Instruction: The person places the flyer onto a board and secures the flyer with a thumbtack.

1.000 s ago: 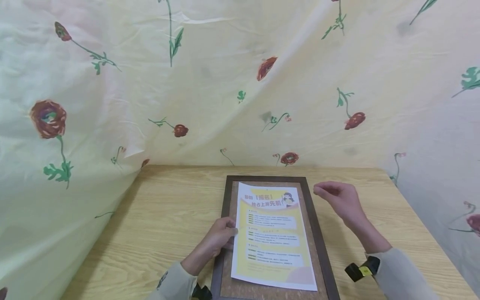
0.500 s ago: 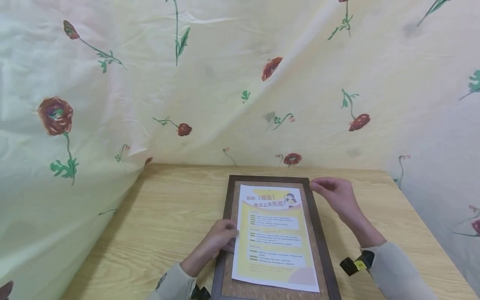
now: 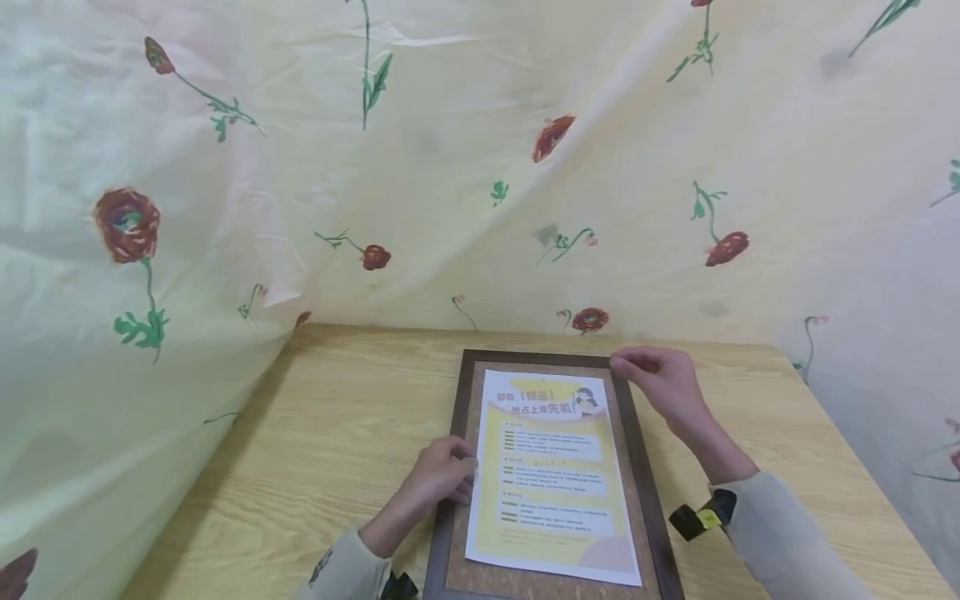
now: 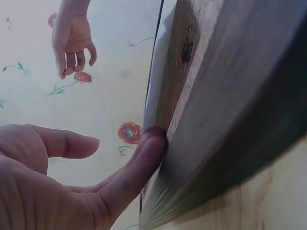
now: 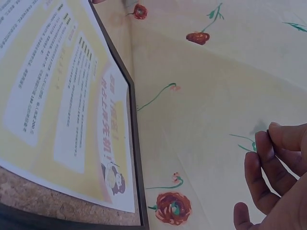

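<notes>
A printed paper poster (image 3: 555,475), yellow and white with text, lies on a dark-framed cork board (image 3: 461,575). My left hand (image 3: 442,475) is at the board's left side, fingertips at the poster's left edge. In the left wrist view its extended fingers (image 4: 144,158) touch the board's inner edge, with the thumb held apart. Over the board's upper right corner hovers my right hand (image 3: 663,387), thumb and index fingertips pressed together. In the right wrist view a small dark thing (image 5: 268,136) shows between those fingertips, mostly hidden by them.
The board lies on a wood-grain table (image 3: 337,433), near the middle. A floral cloth (image 3: 420,167) hangs behind the table and along both sides. A tiny dark dot (image 3: 543,381) marks the poster's top edge. Each wrist wears a black device (image 3: 701,517).
My right hand has moved left, from beside the board to over its upper right corner. The left hand stays at the poster's left edge. The head view has shifted slightly.
</notes>
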`<action>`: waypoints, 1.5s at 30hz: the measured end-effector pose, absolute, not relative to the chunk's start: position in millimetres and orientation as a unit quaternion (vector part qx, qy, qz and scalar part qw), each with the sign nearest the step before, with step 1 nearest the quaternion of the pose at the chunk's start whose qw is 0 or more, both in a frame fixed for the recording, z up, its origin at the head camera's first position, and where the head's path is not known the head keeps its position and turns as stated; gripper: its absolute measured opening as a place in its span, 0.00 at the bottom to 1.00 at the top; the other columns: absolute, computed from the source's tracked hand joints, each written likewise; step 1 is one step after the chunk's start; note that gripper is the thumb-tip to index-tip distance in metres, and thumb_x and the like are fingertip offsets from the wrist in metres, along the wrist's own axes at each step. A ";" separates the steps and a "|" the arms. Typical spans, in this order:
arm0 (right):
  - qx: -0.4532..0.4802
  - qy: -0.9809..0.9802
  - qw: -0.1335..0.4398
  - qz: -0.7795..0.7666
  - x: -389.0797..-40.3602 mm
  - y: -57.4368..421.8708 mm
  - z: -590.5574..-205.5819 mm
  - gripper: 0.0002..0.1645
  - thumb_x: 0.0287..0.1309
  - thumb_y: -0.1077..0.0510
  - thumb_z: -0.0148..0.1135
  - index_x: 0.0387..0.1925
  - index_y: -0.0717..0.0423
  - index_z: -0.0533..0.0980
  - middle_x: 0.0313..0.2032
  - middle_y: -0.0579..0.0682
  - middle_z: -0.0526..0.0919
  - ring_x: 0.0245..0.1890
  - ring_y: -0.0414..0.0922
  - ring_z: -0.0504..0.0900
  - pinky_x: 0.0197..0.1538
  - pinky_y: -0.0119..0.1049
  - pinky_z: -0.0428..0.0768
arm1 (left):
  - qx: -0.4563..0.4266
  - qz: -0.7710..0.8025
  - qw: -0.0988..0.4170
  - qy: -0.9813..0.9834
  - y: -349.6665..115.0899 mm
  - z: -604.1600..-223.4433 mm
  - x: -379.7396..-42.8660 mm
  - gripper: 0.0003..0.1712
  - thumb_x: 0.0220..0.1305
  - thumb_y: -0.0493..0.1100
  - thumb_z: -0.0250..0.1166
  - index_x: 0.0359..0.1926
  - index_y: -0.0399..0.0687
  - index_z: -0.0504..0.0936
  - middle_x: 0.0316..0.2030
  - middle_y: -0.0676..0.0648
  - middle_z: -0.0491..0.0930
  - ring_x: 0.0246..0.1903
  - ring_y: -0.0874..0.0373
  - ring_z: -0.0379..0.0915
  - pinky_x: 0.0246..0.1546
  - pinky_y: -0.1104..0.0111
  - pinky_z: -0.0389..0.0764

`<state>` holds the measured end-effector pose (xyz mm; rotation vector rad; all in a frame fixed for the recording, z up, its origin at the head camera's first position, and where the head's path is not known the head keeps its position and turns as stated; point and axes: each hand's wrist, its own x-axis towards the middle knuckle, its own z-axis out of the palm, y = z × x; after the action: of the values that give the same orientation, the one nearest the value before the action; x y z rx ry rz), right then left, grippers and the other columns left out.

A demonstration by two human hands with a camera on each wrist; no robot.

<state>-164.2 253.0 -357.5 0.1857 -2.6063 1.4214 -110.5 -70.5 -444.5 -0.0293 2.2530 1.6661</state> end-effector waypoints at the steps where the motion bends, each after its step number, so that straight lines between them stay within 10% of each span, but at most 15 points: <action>1: 0.062 -0.873 0.083 0.477 -164.8 252.3 -357.3 0.23 0.66 0.51 0.63 0.51 0.66 0.81 0.46 0.60 0.84 0.42 0.37 0.79 0.44 0.23 0.76 | -0.007 0.582 0.163 0.796 -71.1 -443.5 -109.5 0.16 0.65 0.37 0.58 0.48 0.28 0.76 0.27 0.41 0.80 0.22 0.52 0.80 0.23 0.63 0.84; 15: 0.070 -0.867 0.077 0.487 -175.4 241.6 -354.8 0.21 0.67 0.53 0.62 0.51 0.68 0.80 0.46 0.62 0.84 0.41 0.38 0.80 0.43 0.24 0.77 | 0.090 0.468 0.071 0.876 -84.5 -434.6 -90.4 0.14 0.64 0.38 0.61 0.46 0.31 0.79 0.28 0.46 0.80 0.23 0.56 0.77 0.19 0.68 0.79; 19: 0.067 -0.868 0.067 0.488 -178.0 238.0 -352.9 0.23 0.67 0.51 0.62 0.52 0.67 0.80 0.47 0.61 0.84 0.43 0.41 0.80 0.44 0.25 0.76 | 0.125 0.408 0.070 0.902 -84.6 -435.7 -80.7 0.23 0.61 0.43 0.67 0.54 0.34 0.78 0.47 0.36 0.79 0.46 0.43 0.78 0.39 0.55 0.83; 23: 0.069 -0.865 0.057 0.494 -181.2 234.2 -351.8 0.24 0.67 0.51 0.62 0.53 0.66 0.79 0.49 0.62 0.83 0.45 0.43 0.80 0.46 0.25 0.76 | 0.151 0.356 0.114 0.915 -83.9 -437.3 -68.1 0.46 0.53 0.53 0.74 0.69 0.42 0.68 0.69 0.25 0.55 0.67 0.26 0.52 0.55 0.34 0.67; 28: 0.066 -0.864 0.055 0.496 -185.9 230.5 -352.8 0.23 0.68 0.51 0.62 0.54 0.67 0.79 0.49 0.62 0.83 0.44 0.43 0.80 0.47 0.28 0.79 | 0.180 0.302 0.161 0.922 -83.3 -437.6 -56.4 0.62 0.41 0.66 0.78 0.74 0.47 0.61 0.74 0.27 0.41 0.69 0.23 0.37 0.59 0.31 0.57; 45: 0.064 -0.855 0.055 0.512 -197.6 224.8 -356.7 0.24 0.67 0.50 0.63 0.53 0.67 0.80 0.49 0.61 0.83 0.43 0.43 0.80 0.45 0.26 0.78 | 0.202 0.315 0.183 0.909 -80.3 -444.4 -48.3 0.72 0.36 0.74 0.74 0.76 0.45 0.54 0.74 0.25 0.35 0.71 0.26 0.28 0.65 0.34 0.47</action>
<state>-197.6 224.8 -356.7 0.1944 -2.5955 1.5557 -48.3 -80.3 -444.4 0.5699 2.5641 0.8878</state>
